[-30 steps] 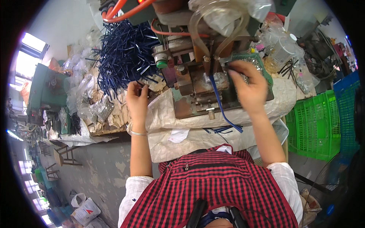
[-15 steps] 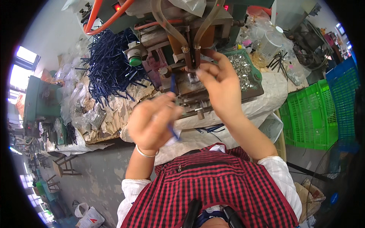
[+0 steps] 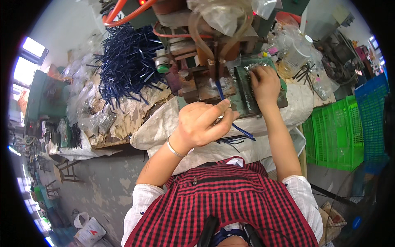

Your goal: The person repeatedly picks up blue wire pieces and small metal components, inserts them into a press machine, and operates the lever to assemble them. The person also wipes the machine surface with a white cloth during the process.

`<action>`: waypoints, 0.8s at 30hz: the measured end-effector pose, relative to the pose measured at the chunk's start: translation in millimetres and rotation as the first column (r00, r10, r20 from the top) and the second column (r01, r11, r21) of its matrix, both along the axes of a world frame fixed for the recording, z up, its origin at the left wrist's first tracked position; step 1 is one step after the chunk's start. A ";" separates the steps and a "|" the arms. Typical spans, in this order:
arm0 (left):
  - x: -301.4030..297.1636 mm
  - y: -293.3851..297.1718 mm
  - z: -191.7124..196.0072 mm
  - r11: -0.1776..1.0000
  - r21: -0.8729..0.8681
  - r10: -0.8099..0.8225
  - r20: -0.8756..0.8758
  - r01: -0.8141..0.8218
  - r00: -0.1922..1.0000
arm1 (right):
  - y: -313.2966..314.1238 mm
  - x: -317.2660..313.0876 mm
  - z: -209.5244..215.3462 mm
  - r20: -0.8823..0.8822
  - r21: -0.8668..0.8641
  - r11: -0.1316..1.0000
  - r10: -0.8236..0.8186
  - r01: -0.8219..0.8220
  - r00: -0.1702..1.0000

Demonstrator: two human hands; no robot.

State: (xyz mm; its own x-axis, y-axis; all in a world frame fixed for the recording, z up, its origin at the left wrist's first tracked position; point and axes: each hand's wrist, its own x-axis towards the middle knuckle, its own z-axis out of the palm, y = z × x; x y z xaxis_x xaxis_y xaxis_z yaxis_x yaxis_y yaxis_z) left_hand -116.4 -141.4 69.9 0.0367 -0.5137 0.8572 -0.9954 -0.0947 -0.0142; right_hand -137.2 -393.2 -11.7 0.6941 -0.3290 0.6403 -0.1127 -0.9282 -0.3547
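In front of the dark metal press (image 3: 200, 87), the left hand (image 3: 201, 123) pinches a thin, flat blue strip (image 3: 243, 131), hiding its middle; its upper end disappears beneath the tooling. Right of the press, the right hand (image 3: 265, 85) partly covers a green tray (image 3: 259, 61); I cannot tell its grip.

Bright daylight from the left windows (image 3: 25, 68), panes blown out, purple fringing there. Worktop evenly lit, soft shadows; floor (image 3: 111, 185) dimmer. Left hand (image 3: 203, 123) reasonably sharp, far-left background soft. Fisheye bends edges, corners black.
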 end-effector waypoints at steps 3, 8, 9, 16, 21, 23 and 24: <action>-7.9 8.0 3.0 0.997 0.071 -0.028 -0.129 0.038 0.991 | 0.1 25.3 0.0 -0.106 -0.153 0.988 -0.047 0.030 0.993; -1.8 83.8 -25.6 0.956 0.053 0.291 -0.021 -0.290 0.956 | -4.8 -14.0 -9.3 -0.109 -0.124 0.990 -0.086 0.072 0.990; 15.3 104.5 -46.3 0.891 -0.027 0.453 -0.019 -0.453 0.891 | -2.8 -23.0 -6.7 -0.057 -0.072 0.991 -0.119 0.115 0.991; 152.6 201.3 -78.6 0.103 0.458 0.972 -0.234 -0.883 -0.008 | -13.8 -28.2 -8.9 0.074 0.380 0.923 -0.087 0.052 0.993; 215.6 217.5 -134.8 0.104 0.672 0.833 -0.461 -0.733 -0.305 | -4.5 -51.6 -0.3 0.027 0.468 0.882 -0.086 0.064 0.996; 205.6 221.8 -140.0 0.210 0.641 0.774 -0.571 -0.738 -0.275 | -5.6 -75.6 -5.1 0.031 0.513 0.855 -0.104 0.073 0.994; 197.7 225.5 -143.9 0.272 0.641 0.748 -0.610 -0.717 -0.261 | -12.0 -93.6 -7.8 0.003 0.561 0.821 -0.126 0.103 0.992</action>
